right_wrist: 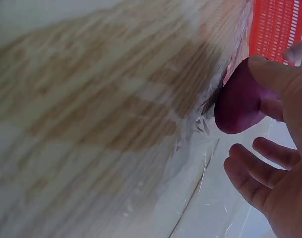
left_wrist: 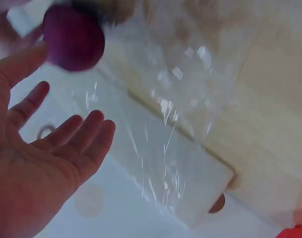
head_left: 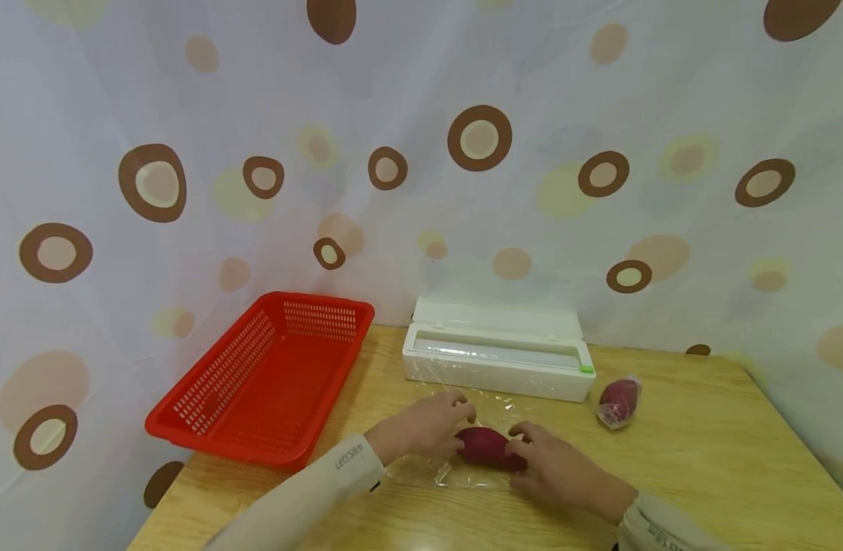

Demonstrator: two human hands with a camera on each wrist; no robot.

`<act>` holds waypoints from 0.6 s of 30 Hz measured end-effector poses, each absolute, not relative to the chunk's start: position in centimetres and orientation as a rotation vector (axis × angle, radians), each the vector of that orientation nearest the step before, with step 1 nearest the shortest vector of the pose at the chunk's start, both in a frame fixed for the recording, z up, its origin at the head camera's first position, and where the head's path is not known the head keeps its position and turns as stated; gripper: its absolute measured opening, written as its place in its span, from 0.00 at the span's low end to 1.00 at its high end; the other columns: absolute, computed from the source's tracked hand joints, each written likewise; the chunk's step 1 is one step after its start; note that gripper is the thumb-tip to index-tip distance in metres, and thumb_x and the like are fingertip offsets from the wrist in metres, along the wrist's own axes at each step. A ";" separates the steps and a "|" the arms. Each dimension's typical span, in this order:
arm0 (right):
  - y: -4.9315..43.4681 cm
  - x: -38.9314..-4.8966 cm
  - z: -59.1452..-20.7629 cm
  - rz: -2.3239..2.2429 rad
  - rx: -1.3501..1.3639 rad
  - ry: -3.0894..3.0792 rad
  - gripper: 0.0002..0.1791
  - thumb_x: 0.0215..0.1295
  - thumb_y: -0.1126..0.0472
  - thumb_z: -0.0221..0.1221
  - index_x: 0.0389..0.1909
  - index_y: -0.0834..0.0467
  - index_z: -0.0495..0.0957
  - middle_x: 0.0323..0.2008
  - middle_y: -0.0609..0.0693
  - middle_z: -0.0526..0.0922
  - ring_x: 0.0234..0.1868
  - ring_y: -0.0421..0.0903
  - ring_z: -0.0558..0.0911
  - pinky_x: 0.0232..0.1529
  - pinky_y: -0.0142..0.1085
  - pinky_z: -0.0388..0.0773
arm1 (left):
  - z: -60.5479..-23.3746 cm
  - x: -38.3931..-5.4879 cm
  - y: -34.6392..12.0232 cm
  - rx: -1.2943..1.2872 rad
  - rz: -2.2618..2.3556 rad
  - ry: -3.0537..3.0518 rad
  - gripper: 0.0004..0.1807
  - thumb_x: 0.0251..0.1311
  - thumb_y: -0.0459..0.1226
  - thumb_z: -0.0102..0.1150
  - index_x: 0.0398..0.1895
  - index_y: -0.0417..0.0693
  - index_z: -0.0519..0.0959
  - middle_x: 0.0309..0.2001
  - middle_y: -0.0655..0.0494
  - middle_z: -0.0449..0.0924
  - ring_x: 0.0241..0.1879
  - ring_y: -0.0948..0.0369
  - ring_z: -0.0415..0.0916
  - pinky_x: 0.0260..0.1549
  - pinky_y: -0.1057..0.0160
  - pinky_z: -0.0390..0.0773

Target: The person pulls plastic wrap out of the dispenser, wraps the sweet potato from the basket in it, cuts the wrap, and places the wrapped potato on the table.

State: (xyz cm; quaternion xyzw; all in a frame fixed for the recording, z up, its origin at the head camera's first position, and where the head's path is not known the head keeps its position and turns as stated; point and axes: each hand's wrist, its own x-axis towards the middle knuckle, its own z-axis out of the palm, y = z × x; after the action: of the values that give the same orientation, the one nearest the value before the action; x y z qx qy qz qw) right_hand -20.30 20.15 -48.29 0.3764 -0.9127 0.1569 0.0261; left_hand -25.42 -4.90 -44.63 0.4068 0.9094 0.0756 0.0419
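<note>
A purple sweet potato (head_left: pixel 486 446) lies on a sheet of clear cling film (head_left: pixel 472 484) near the front of the table. My right hand (head_left: pixel 562 468) pinches its right end; in the right wrist view the thumb and a finger bear on the purple skin (right_wrist: pixel 237 106). At the other end is my left hand (head_left: pixel 428 425), its thumb at the sweet potato (left_wrist: pixel 74 42) in the left wrist view. The other left fingers are spread and relaxed, holding nothing. Behind the hands, the film runs up to a white dispenser box (head_left: pixel 497 376) with its lid raised.
On the left stands a red plastic basket (head_left: pixel 328 405) with slotted walls. Another sweet potato (head_left: pixel 619 402), wrapped in film, lies right of the box. A green piece (head_left: pixel 586 369) sits at the box's right end. A spotted curtain (head_left: pixel 421 214) hangs behind the wooden table (head_left: pixel 704 467).
</note>
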 end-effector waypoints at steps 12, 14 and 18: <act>19.3 -19.8 -48.3 0.249 1.298 -2.730 0.03 0.54 0.55 0.67 0.26 0.48 0.82 0.55 0.59 0.73 0.49 0.54 0.76 0.47 0.49 0.76 | -47.3 -22.7 -4.6 1.724 -0.029 2.745 0.07 0.57 0.52 0.63 0.33 0.64 0.82 0.65 0.43 0.63 0.59 0.51 0.68 0.49 0.62 0.74; 19.2 -19.8 -48.5 0.196 1.303 -2.691 0.03 0.54 0.57 0.66 0.24 0.48 0.83 0.54 0.60 0.73 0.47 0.53 0.76 0.46 0.48 0.77 | -47.7 -22.6 -4.4 1.715 -0.078 2.739 0.07 0.57 0.52 0.62 0.34 0.65 0.83 0.66 0.43 0.63 0.60 0.52 0.66 0.50 0.59 0.73; 19.2 -19.9 -48.8 0.167 1.304 -2.650 0.04 0.53 0.59 0.66 0.22 0.49 0.82 0.52 0.61 0.75 0.45 0.53 0.77 0.44 0.46 0.78 | -48.7 -22.5 -4.1 1.679 -0.121 2.759 0.06 0.56 0.52 0.63 0.34 0.66 0.83 0.66 0.44 0.62 0.60 0.52 0.65 0.52 0.59 0.71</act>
State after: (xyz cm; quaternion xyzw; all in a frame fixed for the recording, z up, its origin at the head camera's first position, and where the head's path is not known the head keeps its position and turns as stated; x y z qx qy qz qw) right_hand -19.91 19.23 -48.83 0.4388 -0.8921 0.0562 0.0916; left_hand -22.51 -4.13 -48.67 0.5189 0.8528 -0.0375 -0.0453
